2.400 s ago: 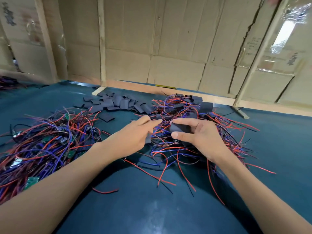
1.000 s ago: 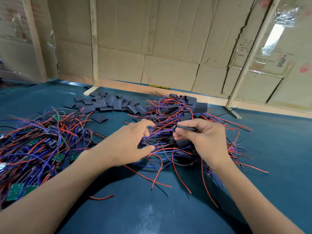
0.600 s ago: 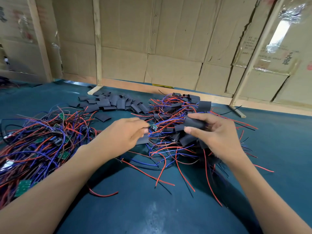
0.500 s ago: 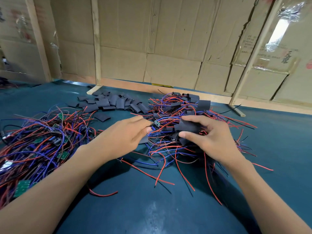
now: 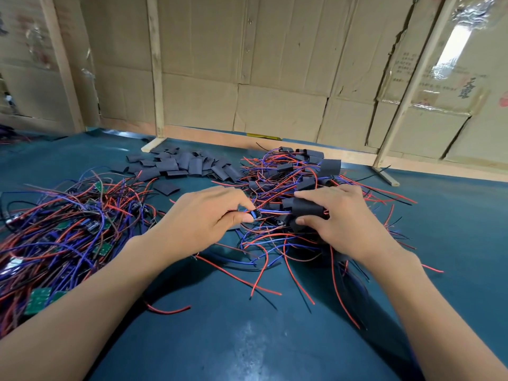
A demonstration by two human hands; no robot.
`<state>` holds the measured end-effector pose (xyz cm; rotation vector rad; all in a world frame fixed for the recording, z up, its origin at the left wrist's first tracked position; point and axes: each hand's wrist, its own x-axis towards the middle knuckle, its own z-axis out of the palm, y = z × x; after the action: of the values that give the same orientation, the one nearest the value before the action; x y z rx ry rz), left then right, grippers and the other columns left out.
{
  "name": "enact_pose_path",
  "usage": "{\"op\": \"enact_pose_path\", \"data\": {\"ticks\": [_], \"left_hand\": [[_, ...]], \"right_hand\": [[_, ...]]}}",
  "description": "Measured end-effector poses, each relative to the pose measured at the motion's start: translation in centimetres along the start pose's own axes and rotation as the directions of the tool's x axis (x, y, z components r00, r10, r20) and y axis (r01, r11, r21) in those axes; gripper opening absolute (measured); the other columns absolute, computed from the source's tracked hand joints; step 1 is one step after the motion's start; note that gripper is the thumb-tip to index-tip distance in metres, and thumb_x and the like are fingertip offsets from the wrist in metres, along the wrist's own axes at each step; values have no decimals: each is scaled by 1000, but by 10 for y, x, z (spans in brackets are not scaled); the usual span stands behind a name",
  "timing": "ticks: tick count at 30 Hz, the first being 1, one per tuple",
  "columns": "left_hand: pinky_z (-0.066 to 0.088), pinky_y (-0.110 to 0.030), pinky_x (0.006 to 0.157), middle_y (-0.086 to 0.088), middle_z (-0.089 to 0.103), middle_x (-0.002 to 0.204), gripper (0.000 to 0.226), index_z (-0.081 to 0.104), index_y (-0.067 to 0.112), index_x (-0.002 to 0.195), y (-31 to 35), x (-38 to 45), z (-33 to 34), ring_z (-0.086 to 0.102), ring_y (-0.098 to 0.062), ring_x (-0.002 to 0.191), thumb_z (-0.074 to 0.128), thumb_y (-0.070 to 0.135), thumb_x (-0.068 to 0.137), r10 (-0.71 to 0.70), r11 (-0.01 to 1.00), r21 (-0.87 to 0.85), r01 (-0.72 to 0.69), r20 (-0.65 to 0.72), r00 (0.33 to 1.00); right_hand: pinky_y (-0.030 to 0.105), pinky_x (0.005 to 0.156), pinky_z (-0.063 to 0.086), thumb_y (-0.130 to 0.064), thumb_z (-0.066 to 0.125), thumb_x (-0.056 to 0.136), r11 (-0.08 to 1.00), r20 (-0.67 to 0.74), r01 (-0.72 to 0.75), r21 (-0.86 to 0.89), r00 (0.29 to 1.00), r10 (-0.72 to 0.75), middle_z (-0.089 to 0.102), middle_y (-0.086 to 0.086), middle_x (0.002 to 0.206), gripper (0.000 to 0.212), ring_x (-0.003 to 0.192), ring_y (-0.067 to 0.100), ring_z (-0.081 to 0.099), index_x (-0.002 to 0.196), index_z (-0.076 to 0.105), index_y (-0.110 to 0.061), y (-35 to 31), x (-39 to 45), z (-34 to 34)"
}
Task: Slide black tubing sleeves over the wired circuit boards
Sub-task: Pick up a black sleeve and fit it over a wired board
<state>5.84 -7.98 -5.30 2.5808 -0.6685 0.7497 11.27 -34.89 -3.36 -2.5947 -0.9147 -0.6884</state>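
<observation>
My left hand (image 5: 203,221) pinches a small wired circuit board (image 5: 256,214) between thumb and forefinger, its blue and red wires running right. My right hand (image 5: 341,218) grips a black tubing sleeve (image 5: 306,209) with thumb below and fingers on top, the sleeve's end a short gap from the board. Both hands hover over a tangle of sleeved boards and wires (image 5: 297,174). A heap of bare wired boards (image 5: 60,224) lies at the left. Loose black sleeves (image 5: 181,165) are piled behind.
The work surface is a dark teal table (image 5: 247,339). Cardboard panels on wooden posts (image 5: 155,67) close off the far edge. Stray red and black wires (image 5: 264,270) trail toward me between my forearms.
My left hand has taken the small board by its end and drawn it toward the sleeve. My right hand has lowered slightly, still gripping the sleeve.
</observation>
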Motion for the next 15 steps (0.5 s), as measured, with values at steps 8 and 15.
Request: {"op": "enact_pose_path", "data": {"ticks": [8,15], "left_hand": [[52,-38,86,20,65,106,19,60,31,116,-5,0,6,63,-2,96,57,21,101,-106,970,-228,88,-65,992],[47,-29,78,38,55,99,19,58,29,117,1,0,9,60,-10,87,52,17,103,-63,966,-255,48,-50,997]], "right_hand": [[37,107,12,-44,77,84,984,62,100,-148,994,-91,72,-4,115,58,117,19,55,137,61,-28,-2,-2,-5],[30,101,14,-42,73,89,996,40,57,-69,998,-55,68,-2,114,39,112,11,40,125,64,-29,-3,-1,-4]]}}
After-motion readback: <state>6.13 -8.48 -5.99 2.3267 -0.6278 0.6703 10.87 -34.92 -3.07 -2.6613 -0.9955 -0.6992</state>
